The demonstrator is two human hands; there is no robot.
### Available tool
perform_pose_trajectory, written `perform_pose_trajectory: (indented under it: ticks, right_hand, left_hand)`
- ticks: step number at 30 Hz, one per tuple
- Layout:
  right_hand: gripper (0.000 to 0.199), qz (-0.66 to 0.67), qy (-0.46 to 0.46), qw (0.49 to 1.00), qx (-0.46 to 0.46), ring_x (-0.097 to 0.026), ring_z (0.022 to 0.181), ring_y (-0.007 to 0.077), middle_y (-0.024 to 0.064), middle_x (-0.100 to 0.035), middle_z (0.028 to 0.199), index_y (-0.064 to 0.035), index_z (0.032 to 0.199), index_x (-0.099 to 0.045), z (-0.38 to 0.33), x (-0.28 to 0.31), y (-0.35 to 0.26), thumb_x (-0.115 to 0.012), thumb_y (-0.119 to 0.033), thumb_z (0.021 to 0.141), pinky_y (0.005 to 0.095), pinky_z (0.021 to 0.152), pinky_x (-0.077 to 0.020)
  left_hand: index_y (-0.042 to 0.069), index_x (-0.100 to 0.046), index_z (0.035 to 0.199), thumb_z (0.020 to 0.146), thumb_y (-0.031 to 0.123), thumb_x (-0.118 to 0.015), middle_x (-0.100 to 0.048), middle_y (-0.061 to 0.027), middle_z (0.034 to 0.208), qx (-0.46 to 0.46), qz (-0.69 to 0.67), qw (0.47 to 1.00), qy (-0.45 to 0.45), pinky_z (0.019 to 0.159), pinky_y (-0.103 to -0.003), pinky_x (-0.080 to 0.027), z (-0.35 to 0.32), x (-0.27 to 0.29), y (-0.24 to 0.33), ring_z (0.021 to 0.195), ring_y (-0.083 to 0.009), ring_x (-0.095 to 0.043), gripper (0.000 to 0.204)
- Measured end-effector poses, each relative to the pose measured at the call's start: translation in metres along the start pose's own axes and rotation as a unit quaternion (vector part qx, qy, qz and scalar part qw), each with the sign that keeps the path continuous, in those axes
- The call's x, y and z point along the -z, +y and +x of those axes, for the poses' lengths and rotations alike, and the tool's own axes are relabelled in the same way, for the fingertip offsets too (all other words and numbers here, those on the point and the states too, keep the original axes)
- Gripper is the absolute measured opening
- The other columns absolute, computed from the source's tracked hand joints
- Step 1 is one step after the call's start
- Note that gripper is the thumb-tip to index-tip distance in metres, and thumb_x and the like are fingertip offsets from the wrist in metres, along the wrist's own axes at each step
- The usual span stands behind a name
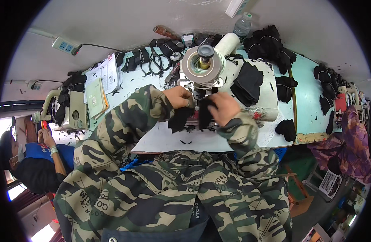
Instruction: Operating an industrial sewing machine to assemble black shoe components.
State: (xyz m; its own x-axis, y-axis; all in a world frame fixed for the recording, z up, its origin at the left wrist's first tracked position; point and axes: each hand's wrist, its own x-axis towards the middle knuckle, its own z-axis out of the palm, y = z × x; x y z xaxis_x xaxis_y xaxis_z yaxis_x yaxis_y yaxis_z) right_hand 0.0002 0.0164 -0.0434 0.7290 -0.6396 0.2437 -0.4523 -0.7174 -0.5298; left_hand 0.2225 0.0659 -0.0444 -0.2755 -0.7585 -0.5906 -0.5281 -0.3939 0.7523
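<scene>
In front of the sewing machine's round thread-guide head [194,66], my left hand [178,97] pinches a small black cloth piece [180,120], which hangs down below my fingers. Close on its right, my right hand [226,108] grips another dark part of cloth [205,114], with fingers bent over its edge. Whether the two dark parts are one piece or two I cannot tell. The machine's working point between my hands is mostly hidden. A stack of flat black cloth pieces [247,84] lies on the white machine bed to the right of my right hand.
Black scissors [156,63] and tied black bundles [137,59] lie at the back left. Papers and a green notebook [96,98] rest further left. A water bottle [243,25] stands behind. Another person [46,155] works at a machine on the far left.
</scene>
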Motion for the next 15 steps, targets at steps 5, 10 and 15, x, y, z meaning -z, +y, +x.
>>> perform_pose_trajectory:
  ticks: [5,10,15]
  right_hand:
    - [0.012,-0.062,0.214,0.974,0.044,-0.055,0.071,0.0289,0.0111,-0.058,0.08,-0.0053,0.082,-0.062,0.012,0.074,0.027,-0.061,-0.002,0.071,0.0373,0.063,-0.046]
    - [0.032,0.346,-0.122,0.907,-0.207,-0.061,0.065,0.017,0.0125,-0.064,0.078,0.0013,0.098,-0.061,-0.013,0.016,-0.019,-0.067,-0.022,0.077,0.029,0.06,-0.0481]
    - [0.023,0.556,-0.074,0.755,-0.34,-0.055,0.051,0.0119,0.0069,-0.059,0.063,0.007,0.087,-0.059,-0.021,-0.029,-0.031,-0.063,-0.015,0.081,0.0231,0.049,-0.0452]
  left_hand:
    - [-0.002,-0.058,0.088,0.081,0.011,-0.052,-0.057,-0.0005,0.075,-0.068,-0.1,0.991,-0.058,0.067,-0.024,-0.04,-0.011,-0.004,-0.002,0.071,-0.0076,-0.049,0.016]
    - [0.001,-0.054,0.087,0.089,0.015,-0.049,-0.052,0.0012,0.075,-0.175,-0.146,0.974,-0.017,0.067,-0.024,-0.037,-0.02,-0.027,0.01,0.073,-0.0063,-0.043,0.015]
    - [0.001,-0.053,0.092,0.089,0.012,-0.047,-0.054,-0.0013,0.079,-0.126,-0.168,0.97,0.125,0.07,-0.024,-0.038,-0.031,-0.046,0.01,0.077,-0.0066,-0.046,0.013]
